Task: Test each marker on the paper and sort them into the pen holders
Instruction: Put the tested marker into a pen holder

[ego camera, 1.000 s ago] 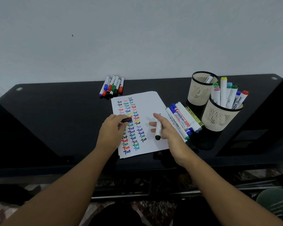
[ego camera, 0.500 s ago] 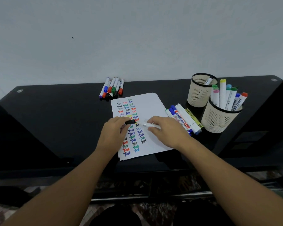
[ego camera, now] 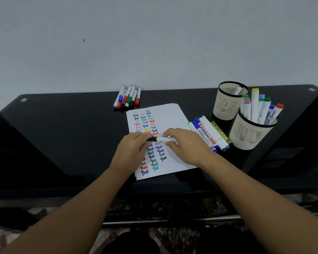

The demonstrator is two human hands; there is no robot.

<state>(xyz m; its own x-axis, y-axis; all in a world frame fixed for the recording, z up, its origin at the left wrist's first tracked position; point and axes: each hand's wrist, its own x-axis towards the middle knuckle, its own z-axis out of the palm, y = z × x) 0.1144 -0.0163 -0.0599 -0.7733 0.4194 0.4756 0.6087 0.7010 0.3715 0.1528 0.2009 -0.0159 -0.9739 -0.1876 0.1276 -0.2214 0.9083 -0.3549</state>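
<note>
A white marker with a black cap lies level above the paper, held between both hands. My left hand pinches its black cap end. My right hand grips the white barrel. The paper carries columns of coloured "Test" words. Two beige mesh pen holders stand at the right: the far holder has one marker in it, the near holder is packed with several markers.
Several thin markers lie in a row at the back of the black glass table. Several thick whiteboard markers lie between the paper and the holders. A wall rises behind the table.
My right hand turned the white marker from pointing down to level and brought it left. The cap in my left hand and the barrel now meet over the paper.
</note>
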